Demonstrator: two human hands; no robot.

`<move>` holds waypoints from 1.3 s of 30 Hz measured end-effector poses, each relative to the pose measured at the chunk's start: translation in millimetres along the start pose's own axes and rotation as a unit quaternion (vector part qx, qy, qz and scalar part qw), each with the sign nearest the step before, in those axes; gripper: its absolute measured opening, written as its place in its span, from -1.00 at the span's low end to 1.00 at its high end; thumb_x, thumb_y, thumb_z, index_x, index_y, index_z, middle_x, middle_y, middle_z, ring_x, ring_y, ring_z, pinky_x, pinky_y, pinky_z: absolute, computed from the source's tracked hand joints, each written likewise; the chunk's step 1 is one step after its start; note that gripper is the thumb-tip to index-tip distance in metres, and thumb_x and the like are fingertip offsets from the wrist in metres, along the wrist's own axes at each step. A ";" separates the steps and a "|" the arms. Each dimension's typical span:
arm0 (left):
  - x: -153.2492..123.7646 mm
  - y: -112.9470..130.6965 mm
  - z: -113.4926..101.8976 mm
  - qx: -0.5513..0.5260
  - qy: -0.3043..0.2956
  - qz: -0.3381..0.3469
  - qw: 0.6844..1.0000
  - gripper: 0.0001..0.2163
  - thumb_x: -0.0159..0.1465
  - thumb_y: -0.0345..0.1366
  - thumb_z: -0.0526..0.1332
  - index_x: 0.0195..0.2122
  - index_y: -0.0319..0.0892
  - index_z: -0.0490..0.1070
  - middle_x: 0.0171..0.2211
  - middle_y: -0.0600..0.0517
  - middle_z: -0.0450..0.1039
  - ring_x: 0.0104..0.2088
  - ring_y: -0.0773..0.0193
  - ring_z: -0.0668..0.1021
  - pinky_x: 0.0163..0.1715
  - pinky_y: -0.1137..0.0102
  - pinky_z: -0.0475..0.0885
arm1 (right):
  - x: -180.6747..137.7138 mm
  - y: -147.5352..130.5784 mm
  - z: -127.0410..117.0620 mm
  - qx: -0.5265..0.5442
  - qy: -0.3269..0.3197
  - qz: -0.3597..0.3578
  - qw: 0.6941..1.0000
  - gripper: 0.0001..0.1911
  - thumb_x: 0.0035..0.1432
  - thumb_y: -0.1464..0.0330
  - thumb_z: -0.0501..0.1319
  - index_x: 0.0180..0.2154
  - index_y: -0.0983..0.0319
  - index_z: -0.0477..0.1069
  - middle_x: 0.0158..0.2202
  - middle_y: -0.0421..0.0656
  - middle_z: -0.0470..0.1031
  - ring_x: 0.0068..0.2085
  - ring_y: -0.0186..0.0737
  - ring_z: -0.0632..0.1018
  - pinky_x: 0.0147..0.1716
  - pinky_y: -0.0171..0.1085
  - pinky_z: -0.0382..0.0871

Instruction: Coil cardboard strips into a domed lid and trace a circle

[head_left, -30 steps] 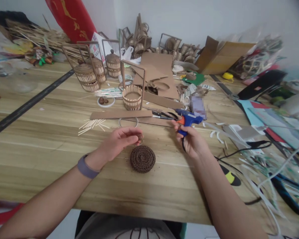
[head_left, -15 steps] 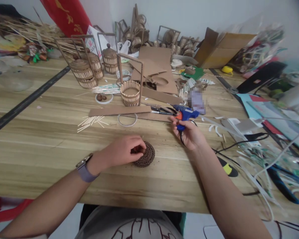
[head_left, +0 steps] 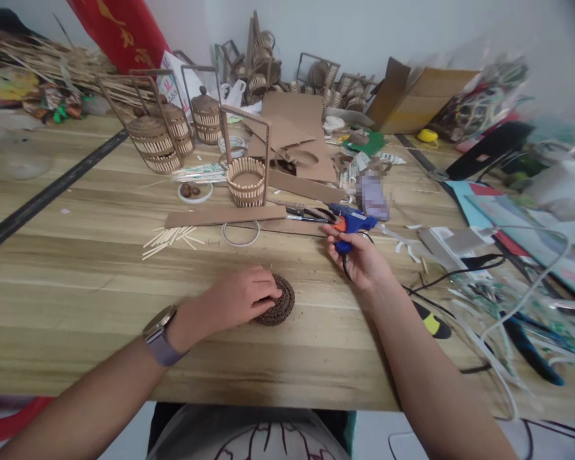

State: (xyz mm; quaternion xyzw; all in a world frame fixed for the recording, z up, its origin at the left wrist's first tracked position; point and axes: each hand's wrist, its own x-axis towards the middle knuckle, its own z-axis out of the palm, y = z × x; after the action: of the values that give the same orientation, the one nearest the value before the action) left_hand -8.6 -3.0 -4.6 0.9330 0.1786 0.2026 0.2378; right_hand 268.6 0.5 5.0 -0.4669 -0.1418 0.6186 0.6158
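My left hand (head_left: 242, 296) rests with curled fingers on top of a dark brown coiled disc (head_left: 282, 305) lying flat on the wooden table (head_left: 76, 268). It covers the disc's left half, and whether it holds anything small underneath is hidden. My right hand (head_left: 361, 259) grips a blue glue gun (head_left: 349, 225) with an orange trigger, its nozzle pointing left. The gun's black cord (head_left: 460, 268) trails off to the right.
A small stick basket with a tall frame handle (head_left: 246, 181) stands behind a cardboard strip (head_left: 223, 216). Loose sticks (head_left: 170, 237), a white ring (head_left: 240, 232), scissors (head_left: 309, 214), more baskets (head_left: 160, 135), cardboard sheets (head_left: 297, 131) and tangled cables at right crowd the table.
My left hand has come down from above the disc and now presses on its left half. The right hand with the glue gun has barely moved.
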 end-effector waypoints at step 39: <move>3.5 1.2 1.8 -0.004 0.006 -0.047 0.999 -0.89 0.33 -0.45 0.24 -0.16 -0.17 0.51 -0.19 -0.05 0.57 -0.13 0.16 0.56 -0.07 0.31 0.45 | -21.8 -6.8 17.4 -0.665 0.040 -0.261 0.698 -0.78 0.12 0.22 0.28 -0.26 0.20 0.59 -0.39 -0.06 0.60 -0.35 -0.05 0.56 -0.31 -0.17 0.39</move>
State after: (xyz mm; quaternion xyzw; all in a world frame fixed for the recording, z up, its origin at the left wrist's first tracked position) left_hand -4.5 -3.2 -4.4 0.9213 0.2230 0.1972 0.2501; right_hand 255.5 -10.7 28.0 -0.7236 -0.6077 0.1586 0.2863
